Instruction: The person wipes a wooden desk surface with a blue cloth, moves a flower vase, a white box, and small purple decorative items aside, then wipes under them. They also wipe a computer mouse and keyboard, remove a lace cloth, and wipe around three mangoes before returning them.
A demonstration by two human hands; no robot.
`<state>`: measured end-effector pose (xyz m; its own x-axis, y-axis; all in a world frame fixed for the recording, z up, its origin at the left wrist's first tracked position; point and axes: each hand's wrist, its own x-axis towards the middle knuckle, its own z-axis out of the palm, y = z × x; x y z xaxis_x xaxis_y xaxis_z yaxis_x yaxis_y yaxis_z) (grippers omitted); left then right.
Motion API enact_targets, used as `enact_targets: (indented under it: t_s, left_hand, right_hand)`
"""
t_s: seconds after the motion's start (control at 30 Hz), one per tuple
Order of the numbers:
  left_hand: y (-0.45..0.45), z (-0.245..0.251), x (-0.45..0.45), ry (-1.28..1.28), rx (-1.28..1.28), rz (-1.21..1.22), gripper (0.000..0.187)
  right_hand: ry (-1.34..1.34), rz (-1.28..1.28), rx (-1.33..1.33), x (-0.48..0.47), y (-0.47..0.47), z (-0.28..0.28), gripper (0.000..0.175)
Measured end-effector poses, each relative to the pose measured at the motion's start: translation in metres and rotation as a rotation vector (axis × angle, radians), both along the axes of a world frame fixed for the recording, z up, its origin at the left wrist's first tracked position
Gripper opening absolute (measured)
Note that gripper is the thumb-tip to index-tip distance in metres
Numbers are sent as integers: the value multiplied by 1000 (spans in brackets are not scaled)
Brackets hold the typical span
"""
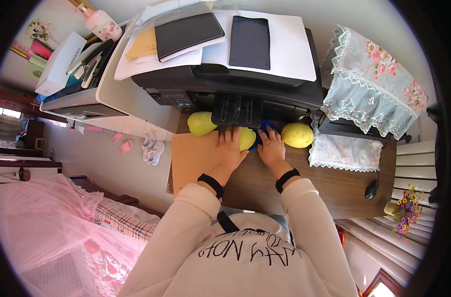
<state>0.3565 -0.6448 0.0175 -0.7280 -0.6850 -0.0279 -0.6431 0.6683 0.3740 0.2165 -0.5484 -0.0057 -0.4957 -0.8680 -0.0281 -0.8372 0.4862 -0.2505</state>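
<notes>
My left hand [229, 150] rests over the left side of a yellow-green fruit [247, 139], just below the printer's output tray [237, 110]. On the fruit's other side, my right hand [272, 146] touches a blue object [265, 126], partly hidden beneath the fingers; its kind is not clear. A second yellow-green fruit [202, 123] lies left of the output tray. Right of my right hand sits a third fruit, yellow and speckled [297, 135]. Under my left wrist and forearm is a flat tan paper sheet or envelope [192, 159] on the wooden desk [247, 189].
A black printer [285, 92] bears papers, a dark notebook [190, 35] and a black tray-like cover [250, 42]. At right are a floral lace cloth [374, 85], a black mouse [371, 189] and a flower pot [390, 208]. A white cabinet [136, 107] stands left.
</notes>
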Motion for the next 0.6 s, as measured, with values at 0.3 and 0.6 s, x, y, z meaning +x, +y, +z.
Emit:
enact_targets:
  t_s: [0.3, 0.6]
  left_hand:
    - [-26, -13, 0, -24, 169, 46, 94]
    - [-3, 0, -24, -7, 290, 7, 93]
  right_hand:
    - [-103, 344, -81, 49, 104, 17, 36]
    - [-300, 223, -19, 54, 149, 36, 43]
